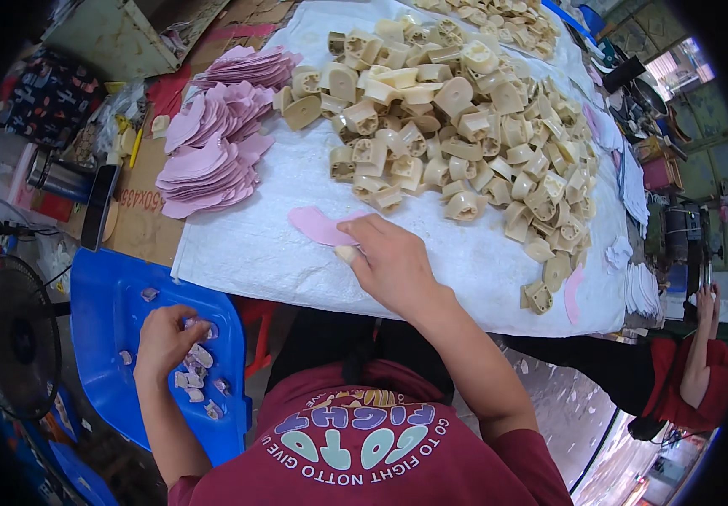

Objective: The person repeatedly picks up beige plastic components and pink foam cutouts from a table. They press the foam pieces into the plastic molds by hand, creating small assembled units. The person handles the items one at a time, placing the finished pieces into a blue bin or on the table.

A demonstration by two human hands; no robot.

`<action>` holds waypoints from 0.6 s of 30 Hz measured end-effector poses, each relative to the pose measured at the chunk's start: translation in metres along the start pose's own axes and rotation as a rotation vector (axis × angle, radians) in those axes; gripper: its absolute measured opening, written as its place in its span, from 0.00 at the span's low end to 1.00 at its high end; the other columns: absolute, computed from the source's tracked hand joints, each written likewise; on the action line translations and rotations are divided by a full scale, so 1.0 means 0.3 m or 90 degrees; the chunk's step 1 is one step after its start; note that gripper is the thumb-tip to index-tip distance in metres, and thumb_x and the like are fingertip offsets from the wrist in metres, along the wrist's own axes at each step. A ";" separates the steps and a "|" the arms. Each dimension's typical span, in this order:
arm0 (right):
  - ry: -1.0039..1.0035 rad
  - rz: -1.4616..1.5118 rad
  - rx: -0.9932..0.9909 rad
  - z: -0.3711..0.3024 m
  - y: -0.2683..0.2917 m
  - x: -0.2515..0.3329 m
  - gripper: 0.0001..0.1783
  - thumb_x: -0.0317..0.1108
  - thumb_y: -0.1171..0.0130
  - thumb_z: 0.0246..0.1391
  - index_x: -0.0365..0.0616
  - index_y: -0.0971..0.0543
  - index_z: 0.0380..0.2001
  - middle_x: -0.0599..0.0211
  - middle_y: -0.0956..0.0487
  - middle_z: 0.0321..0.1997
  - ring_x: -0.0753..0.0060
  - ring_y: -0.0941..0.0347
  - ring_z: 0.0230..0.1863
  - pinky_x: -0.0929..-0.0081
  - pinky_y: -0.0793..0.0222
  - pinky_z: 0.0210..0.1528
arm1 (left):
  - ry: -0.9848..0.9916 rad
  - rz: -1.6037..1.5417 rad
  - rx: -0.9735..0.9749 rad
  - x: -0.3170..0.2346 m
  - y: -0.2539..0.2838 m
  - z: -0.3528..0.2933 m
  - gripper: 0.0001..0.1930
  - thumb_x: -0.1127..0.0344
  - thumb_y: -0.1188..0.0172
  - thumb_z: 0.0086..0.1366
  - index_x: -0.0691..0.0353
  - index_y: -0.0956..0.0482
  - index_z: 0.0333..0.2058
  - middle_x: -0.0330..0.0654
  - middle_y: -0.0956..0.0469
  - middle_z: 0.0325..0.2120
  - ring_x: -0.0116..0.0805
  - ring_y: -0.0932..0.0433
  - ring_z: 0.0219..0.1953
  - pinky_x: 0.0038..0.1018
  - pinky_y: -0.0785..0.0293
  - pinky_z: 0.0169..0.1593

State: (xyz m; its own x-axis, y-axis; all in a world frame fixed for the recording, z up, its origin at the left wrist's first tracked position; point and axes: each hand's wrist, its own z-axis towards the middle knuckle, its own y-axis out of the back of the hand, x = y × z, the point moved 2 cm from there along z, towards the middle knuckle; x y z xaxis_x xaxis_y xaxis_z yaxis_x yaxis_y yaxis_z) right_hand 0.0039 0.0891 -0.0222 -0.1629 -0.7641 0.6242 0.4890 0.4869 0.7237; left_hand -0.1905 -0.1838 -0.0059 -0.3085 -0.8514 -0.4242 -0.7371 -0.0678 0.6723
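My right hand (391,261) is over the near edge of the white-covered table (237,261), thumb and fingers closed on the end of a curved pink cut-out piece (317,224). That piece lies close to the cloth, its free end pointing left. A cream tip shows at my right thumb; I cannot tell what it is. To the lower left, my left hand (167,339) hangs over a blue plastic bin (98,337) with its fingers curled together. Something small and purplish shows at those fingertips, largely hidden. Several small cream pieces with purplish parts (198,358) lie in the bin beside it.
A large heap of cream molded plastic pieces (456,110) covers the table's middle and right. Stacks of pink cut-outs (212,173) stand at the left, and one pink strip (574,295) lies at the right. A black fan (18,337) is far left; another person (705,371) sits at right.
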 end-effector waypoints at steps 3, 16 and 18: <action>0.025 -0.127 0.017 0.053 -0.074 -0.027 0.11 0.32 0.38 0.47 0.41 0.22 0.35 0.61 0.24 0.32 0.54 0.25 0.31 0.63 0.27 0.34 | -0.072 0.206 -0.136 0.122 -0.046 -0.006 0.18 0.58 0.31 0.50 0.67 0.17 0.35 0.49 0.18 0.29 0.46 0.18 0.32 0.34 0.24 0.37; -0.148 0.034 0.095 0.042 -0.042 -0.050 0.08 0.31 0.45 0.51 0.37 0.21 0.28 0.58 0.24 0.29 0.57 0.27 0.29 0.64 0.31 0.33 | -0.629 -0.167 -0.211 -0.414 -0.171 0.071 0.11 0.74 0.35 0.52 0.66 0.22 0.36 0.48 0.22 0.35 0.44 0.23 0.37 0.30 0.28 0.41; -0.185 0.083 0.102 0.047 -0.038 -0.056 0.08 0.31 0.45 0.51 0.37 0.21 0.29 0.58 0.24 0.28 0.59 0.27 0.29 0.67 0.32 0.33 | -0.730 -0.092 -0.276 -0.498 -0.220 0.079 0.13 0.74 0.35 0.51 0.65 0.22 0.38 0.48 0.23 0.38 0.46 0.25 0.40 0.34 0.29 0.45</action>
State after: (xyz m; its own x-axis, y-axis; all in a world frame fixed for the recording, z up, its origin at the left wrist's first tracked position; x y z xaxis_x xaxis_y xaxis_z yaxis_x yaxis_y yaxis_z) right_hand -0.0110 0.1024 -0.0369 -0.3558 -0.5506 0.7552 0.3842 0.6504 0.6552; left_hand -0.1100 -0.0398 -0.0014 -0.7507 0.1120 -0.6511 -0.6158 -0.4756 0.6282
